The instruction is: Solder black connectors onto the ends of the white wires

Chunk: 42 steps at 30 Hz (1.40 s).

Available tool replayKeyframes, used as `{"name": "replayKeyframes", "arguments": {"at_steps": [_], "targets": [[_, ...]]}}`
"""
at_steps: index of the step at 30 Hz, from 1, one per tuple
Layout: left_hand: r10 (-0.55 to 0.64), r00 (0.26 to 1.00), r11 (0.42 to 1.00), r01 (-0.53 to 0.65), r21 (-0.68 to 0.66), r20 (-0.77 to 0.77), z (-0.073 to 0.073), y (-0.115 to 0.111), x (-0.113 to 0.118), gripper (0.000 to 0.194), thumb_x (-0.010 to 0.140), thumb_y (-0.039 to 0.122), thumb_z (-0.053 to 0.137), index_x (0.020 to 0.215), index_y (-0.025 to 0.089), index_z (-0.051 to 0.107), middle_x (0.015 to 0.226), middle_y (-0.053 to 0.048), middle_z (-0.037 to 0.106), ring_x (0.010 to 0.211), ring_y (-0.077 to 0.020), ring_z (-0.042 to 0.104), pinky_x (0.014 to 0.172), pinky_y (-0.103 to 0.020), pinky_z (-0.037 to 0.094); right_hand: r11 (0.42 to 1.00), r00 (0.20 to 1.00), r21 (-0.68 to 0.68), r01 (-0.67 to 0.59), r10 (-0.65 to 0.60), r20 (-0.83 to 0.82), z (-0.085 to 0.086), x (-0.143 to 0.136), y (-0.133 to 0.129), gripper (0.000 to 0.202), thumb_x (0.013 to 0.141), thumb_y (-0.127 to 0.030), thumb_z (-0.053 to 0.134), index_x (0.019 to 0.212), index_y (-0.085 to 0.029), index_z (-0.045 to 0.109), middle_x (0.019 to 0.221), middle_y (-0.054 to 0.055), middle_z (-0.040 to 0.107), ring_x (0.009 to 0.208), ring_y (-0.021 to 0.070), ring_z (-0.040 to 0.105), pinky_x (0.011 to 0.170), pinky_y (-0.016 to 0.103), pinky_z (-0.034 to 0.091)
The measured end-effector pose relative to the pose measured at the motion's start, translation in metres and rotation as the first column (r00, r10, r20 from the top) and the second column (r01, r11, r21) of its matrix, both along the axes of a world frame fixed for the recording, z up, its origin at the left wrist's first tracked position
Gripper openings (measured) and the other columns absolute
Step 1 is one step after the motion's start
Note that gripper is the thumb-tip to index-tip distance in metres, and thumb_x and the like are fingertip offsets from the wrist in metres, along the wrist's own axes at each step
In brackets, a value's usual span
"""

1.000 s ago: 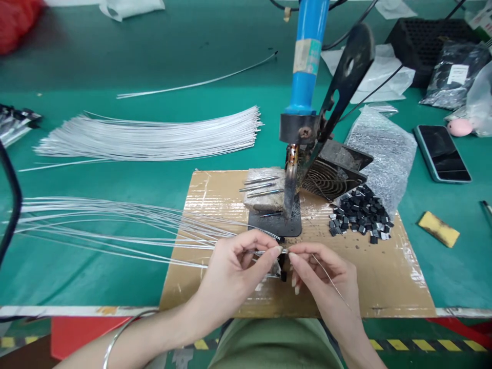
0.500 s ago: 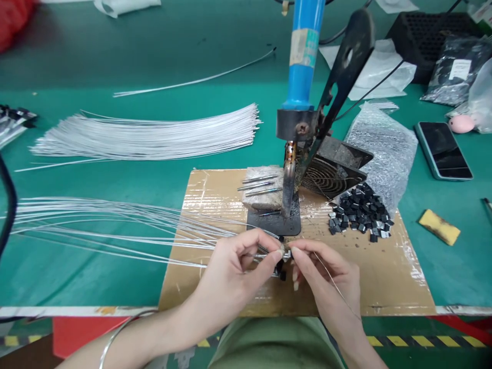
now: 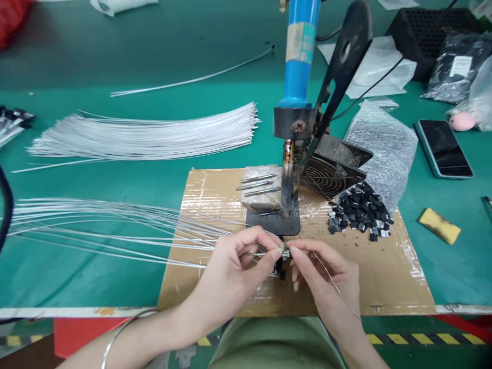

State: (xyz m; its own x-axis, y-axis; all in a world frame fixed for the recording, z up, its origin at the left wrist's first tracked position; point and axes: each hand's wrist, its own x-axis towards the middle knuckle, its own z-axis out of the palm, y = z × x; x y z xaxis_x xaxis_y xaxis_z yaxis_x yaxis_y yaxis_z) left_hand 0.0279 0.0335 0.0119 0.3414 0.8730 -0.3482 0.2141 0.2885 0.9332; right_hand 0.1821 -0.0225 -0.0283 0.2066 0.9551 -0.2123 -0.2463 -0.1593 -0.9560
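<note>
Together, a worker's left hand (image 3: pixel 236 274) and right hand (image 3: pixel 332 282) pinch a small connector (image 3: pixel 286 253) between fingertips (image 3: pixel 273 254), over cardboard (image 3: pixel 384 279) on a green bench (image 3: pixel 96 287), near a blue-handled soldering iron (image 3: pixel 301 66); yellow-and-black striping (image 3: pixel 418 338) marks the floor (image 3: pixel 442 356).

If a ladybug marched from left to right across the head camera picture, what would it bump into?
Curved shiny silver bracelet → bare left hand → bare right hand → rectangular, dark-smudged yellow sponge → thin dark rod at the right edge.
</note>
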Motion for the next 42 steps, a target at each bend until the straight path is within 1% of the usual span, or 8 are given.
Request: {"name": "replayKeyframes", "arguments": {"at_steps": [5, 12, 15, 18, 22, 26, 31, 42], "targets": [[0.013, 1.0, 1.0, -0.013, -0.019, -0.004, 0.0007, 0.0013, -0.0006, 0.015, 0.085, 0.027, 0.069, 0.076, 0.015, 0.071, 0.082, -0.007, 0.076, 0.073, -0.016, 0.067, 0.062, -0.023, 0.049, 1.0, 1.0, 0.004, 0.028, -0.028, 0.009, 0.0007, -0.0013, 0.0003, 0.008, 0.091, -0.028, 0.077, 0.089, -0.024, 0.083, 0.059, -0.002, 0.067, 0.047, 0.0079, 0.061, 0.045, 0.014, 0.054], [0.025, 0.996, 1.0, -0.023, -0.017, 0.083, 0.0023, 0.0027, 0.0026, 0.013, 0.084, 0.021, 0.07, 0.073, 0.016, 0.07, 0.081, -0.006, 0.077, 0.077, -0.0159, 0.068, 0.07, -0.024, 0.053, 0.999, 0.999, -0.002, 0.039, -0.039, 0.033, 0.0005, -0.0005, -0.0009, 0.008, 0.09, -0.029, 0.078, 0.089, -0.023, 0.083, 0.058, -0.001, 0.069, 0.047, 0.0098, 0.062, 0.046, 0.017, 0.055], [0.018, 0.998, 1.0, -0.019, 0.003, 0.053, 0.0018, 0.0031, 0.0033, 0.014, 0.084, 0.022, 0.069, 0.071, 0.016, 0.069, 0.081, -0.006, 0.076, 0.076, -0.0163, 0.068, 0.068, -0.024, 0.052, 0.999, 0.998, -0.006, 0.036, -0.036, 0.042, -0.0002, -0.0002, -0.0013, 0.008, 0.089, -0.029, 0.079, 0.089, -0.023, 0.084, 0.058, -0.001, 0.069, 0.047, 0.0101, 0.062, 0.046, 0.017, 0.055], [0.006, 1.0, 1.0, -0.006, 0.011, -0.003, 0.001, 0.003, 0.003, 0.016, 0.084, 0.025, 0.069, 0.071, 0.017, 0.067, 0.08, -0.007, 0.075, 0.077, -0.0179, 0.068, 0.063, -0.024, 0.05, 1.0, 0.999, -0.01, 0.027, -0.026, 0.039, -0.0014, 0.0, -0.0014, 0.007, 0.09, -0.029, 0.079, 0.089, -0.024, 0.084, 0.059, -0.001, 0.07, 0.048, 0.0094, 0.062, 0.047, 0.016, 0.054], [0.0, 1.0, 1.0, 0.0, -0.012, 0.025, 0.0005, 0.0027, 0.0033, 0.016, 0.086, 0.024, 0.067, 0.071, 0.016, 0.067, 0.08, -0.007, 0.075, 0.076, -0.0171, 0.067, 0.061, -0.024, 0.049, 1.0, 0.999, -0.005, 0.031, -0.03, 0.038, -0.0033, 0.0, -0.0016, 0.007, 0.09, -0.029, 0.078, 0.087, -0.023, 0.083, 0.059, -0.002, 0.069, 0.048, 0.0087, 0.061, 0.046, 0.016, 0.053], [0.01, 0.998, 1.0, -0.008, -0.022, 0.064, 0.0003, 0.0023, 0.0042, 0.015, 0.086, 0.022, 0.068, 0.073, 0.015, 0.068, 0.083, -0.007, 0.075, 0.075, -0.0153, 0.067, 0.066, -0.023, 0.051, 0.998, 0.998, -0.022, 0.052, -0.051, 0.027, -0.0037, -0.0003, -0.0008, 0.009, 0.088, -0.03, 0.079, 0.087, -0.022, 0.083, 0.057, -0.001, 0.069, 0.046, 0.0098, 0.062, 0.045, 0.017, 0.054], [0.008, 0.997, 1.0, -0.007, -0.026, 0.072, 0.0008, 0.0014, 0.0033, 0.016, 0.087, 0.023, 0.068, 0.073, 0.014, 0.068, 0.084, -0.007, 0.075, 0.075, -0.0148, 0.067, 0.066, -0.022, 0.05, 0.998, 0.998, -0.016, 0.058, -0.057, 0.02, -0.0033, -0.0003, 0.0006, 0.011, 0.088, -0.033, 0.08, 0.085, -0.023, 0.084, 0.056, -0.001, 0.068, 0.045, 0.0102, 0.062, 0.043, 0.017, 0.055], [0.007, 0.996, 1.0, -0.006, -0.011, 0.084, 0.0014, 0.0043, 0.0044, 0.014, 0.087, 0.02, 0.067, 0.073, 0.015, 0.067, 0.083, -0.006, 0.076, 0.076, -0.0142, 0.068, 0.067, -0.021, 0.052, 1.0, 0.998, -0.025, 0.009, -0.011, -0.068, -0.007, 0.0043, 0.0014, 0.007, 0.09, -0.028, 0.079, 0.088, -0.025, 0.085, 0.06, -0.001, 0.071, 0.049, 0.0081, 0.064, 0.047, 0.013, 0.056]]}}
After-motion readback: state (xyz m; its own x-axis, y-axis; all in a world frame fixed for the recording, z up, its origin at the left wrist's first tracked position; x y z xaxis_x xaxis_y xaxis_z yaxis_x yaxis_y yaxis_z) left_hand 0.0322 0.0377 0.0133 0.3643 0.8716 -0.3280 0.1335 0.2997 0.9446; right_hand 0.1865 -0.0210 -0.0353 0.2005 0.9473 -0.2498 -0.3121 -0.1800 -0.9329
